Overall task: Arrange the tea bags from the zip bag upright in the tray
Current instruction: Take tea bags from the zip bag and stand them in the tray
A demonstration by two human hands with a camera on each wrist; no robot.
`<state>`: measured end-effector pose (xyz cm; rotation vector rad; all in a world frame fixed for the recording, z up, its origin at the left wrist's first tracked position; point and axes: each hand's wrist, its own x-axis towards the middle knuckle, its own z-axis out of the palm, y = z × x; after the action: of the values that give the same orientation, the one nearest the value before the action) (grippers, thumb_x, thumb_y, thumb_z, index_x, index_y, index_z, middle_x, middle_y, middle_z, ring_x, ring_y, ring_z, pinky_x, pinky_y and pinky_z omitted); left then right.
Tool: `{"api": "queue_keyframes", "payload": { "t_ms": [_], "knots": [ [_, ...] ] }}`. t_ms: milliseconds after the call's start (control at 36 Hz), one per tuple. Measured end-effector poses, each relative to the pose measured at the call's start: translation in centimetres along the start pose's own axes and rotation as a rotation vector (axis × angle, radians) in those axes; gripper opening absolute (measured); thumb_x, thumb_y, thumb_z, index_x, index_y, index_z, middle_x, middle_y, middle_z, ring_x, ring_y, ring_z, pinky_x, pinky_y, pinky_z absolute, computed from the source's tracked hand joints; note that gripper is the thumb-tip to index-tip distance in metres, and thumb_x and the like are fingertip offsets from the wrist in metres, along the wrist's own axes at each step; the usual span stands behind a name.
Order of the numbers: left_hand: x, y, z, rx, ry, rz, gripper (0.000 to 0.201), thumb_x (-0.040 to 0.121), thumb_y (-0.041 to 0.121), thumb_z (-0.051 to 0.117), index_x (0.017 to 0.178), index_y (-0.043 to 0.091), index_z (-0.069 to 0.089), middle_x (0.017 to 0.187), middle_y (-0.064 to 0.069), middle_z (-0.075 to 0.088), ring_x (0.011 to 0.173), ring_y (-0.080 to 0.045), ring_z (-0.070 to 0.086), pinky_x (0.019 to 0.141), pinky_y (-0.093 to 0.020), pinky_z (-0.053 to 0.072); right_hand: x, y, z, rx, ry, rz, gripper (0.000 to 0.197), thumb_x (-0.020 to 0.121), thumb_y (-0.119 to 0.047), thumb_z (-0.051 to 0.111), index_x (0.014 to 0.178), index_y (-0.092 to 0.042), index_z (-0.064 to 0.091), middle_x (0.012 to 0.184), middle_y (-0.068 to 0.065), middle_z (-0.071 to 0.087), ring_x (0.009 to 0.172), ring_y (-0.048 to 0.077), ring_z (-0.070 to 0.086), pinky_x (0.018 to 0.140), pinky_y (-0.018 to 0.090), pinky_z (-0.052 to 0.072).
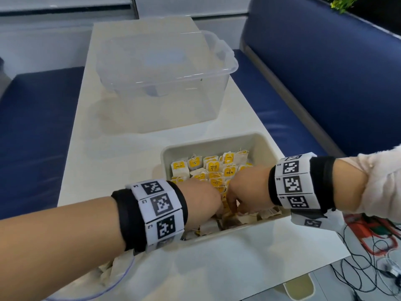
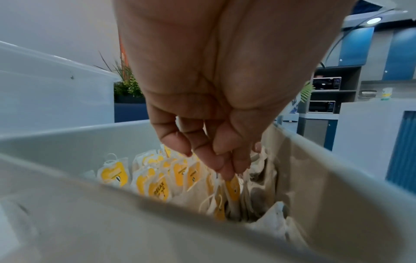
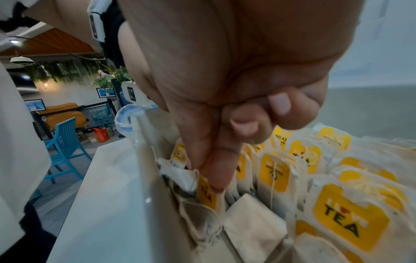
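- Long cream-white table top [image 1: 138, 135]: runs toward 12 o'clock.
- Navy-blue padded bench seats [image 1: 325, 68]: at 3 and 9 o'clock of the table.
- Turquoise slatted wooden chair [image 3: 65, 142]: stands on grey floor.
- Two black microwave ovens [image 2: 324, 94]: stacked on grey shelving.
- Round ceiling lamp [image 2: 374, 20]: lit.

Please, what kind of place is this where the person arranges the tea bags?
Probably a café or an office pantry. The white table stands between blue padded benches, two microwave ovens sit on shelves behind, and a blue chair and hanging plants show further back.
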<state>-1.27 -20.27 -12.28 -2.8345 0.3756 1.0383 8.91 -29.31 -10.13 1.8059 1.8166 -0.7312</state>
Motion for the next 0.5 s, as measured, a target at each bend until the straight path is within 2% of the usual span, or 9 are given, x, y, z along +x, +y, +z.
{"api": "queue_keyframes", "payload": {
  "t_ms": [56, 111, 167, 222, 278, 333, 444, 500],
  "knots": [
    [-1.0, -0.2, -0.4, -0.07, 0.047, -0.004, 0.047, 0.092, 0.006, 0.041, 0.133, 0.027, 0.051, 0.125, -0.003, 0.056, 0.114, -0.028, 0.052, 0.091, -0.043, 0.048, 0.0, 0.1, -0.3, 0.024, 0.018, -0.009, 0.023, 0.089, -0.03, 0.058, 0.109, -0.029, 0.068, 0.097, -0.007, 0.064, 0.094, 0.015, 0.057, 0.074, 0.024, 0.042],
    [-2.3, -0.6, -0.9, -0.138, 0.1, -0.019, 0.053, 0.09, 0.002, 0.04, 0.133, 0.031, 0.051, 0.129, 0.0, 0.054, 0.118, -0.025, 0.049, 0.095, -0.042, 0.045, -0.1, 0.1, -0.6, 0.052, 0.034, 0.009, 0.022, 0.089, -0.031, 0.058, 0.108, -0.029, 0.068, 0.089, -0.009, 0.061, 0.087, 0.012, 0.054, 0.076, 0.024, 0.043],
    [-4.0, -1.1, -1.4, -0.26, 0.212, -0.048, 0.056, 0.086, -0.002, 0.04, 0.129, 0.032, 0.054, 0.129, 0.002, 0.054, 0.119, -0.021, 0.048, 0.098, -0.039, 0.042, -0.4, 0.0, -1.3, 0.072, 0.068, 0.027, 0.022, 0.088, -0.032, 0.057, 0.107, -0.031, 0.068, 0.089, -0.01, 0.061, 0.082, 0.009, 0.051, 0.077, 0.024, 0.045],
    [-6.4, -1.9, -1.8, -0.43, 0.349, -0.125, 0.056, 0.085, -0.003, 0.041, 0.123, 0.033, 0.058, 0.127, 0.005, 0.055, 0.116, -0.016, 0.049, 0.098, -0.034, 0.04, -0.9, -0.4, -2.3, 0.106, 0.131, 0.028, 0.022, 0.087, -0.034, 0.057, 0.106, -0.033, 0.067, 0.08, -0.012, 0.058, 0.078, 0.008, 0.049, 0.078, 0.025, 0.046],
    [-9.2, -2.9, -1.7, -0.548, 0.513, -0.203, 0.05, 0.085, -0.001, 0.044, 0.115, 0.034, 0.062, 0.119, 0.009, 0.059, 0.106, -0.01, 0.053, 0.094, -0.03, 0.041, -1.5, -1.1, -3.6, 0.169, 0.203, 0.011, 0.02, 0.087, -0.035, 0.058, 0.105, -0.034, 0.067, 0.073, -0.015, 0.051, 0.076, 0.007, 0.049, 0.075, 0.024, 0.046],
    [-12.1, -3.8, -0.8, -0.642, 0.676, -0.266, 0.042, 0.085, 0.002, 0.05, 0.106, 0.035, 0.064, 0.11, 0.014, 0.062, 0.095, -0.001, 0.054, 0.089, -0.023, 0.042, -1.7, -2.3, -5.0, 0.236, 0.267, -0.034, 0.019, 0.087, -0.035, 0.059, 0.105, -0.034, 0.067, 0.074, -0.016, 0.05, 0.075, 0.005, 0.049, 0.068, 0.016, 0.04],
    [-17.0, -4.2, 3.0, -0.781, 0.875, -0.461, 0.032, 0.084, 0.01, 0.061, 0.093, 0.041, 0.062, 0.108, 0.025, 0.061, 0.099, 0.008, 0.052, 0.083, -0.007, 0.04, -1.0, -6.3, -7.3, 0.305, 0.406, -0.125, 0.016, 0.087, -0.036, 0.061, 0.101, -0.033, 0.067, 0.076, -0.015, 0.053, 0.067, 0.002, 0.047, 0.061, 0.007, 0.031],
    [-18.4, -3.7, 5.4, -0.817, 0.935, -0.562, 0.029, 0.083, 0.012, 0.064, 0.087, 0.041, 0.061, 0.108, 0.03, 0.059, 0.101, 0.012, 0.051, 0.08, -0.001, 0.037, -0.3, -8.8, -8.0, 0.333, 0.437, -0.181, 0.017, 0.087, -0.035, 0.061, 0.102, -0.031, 0.068, 0.08, -0.014, 0.056, 0.067, 0.004, 0.047, 0.058, 0.01, 0.032]
  ]
}}
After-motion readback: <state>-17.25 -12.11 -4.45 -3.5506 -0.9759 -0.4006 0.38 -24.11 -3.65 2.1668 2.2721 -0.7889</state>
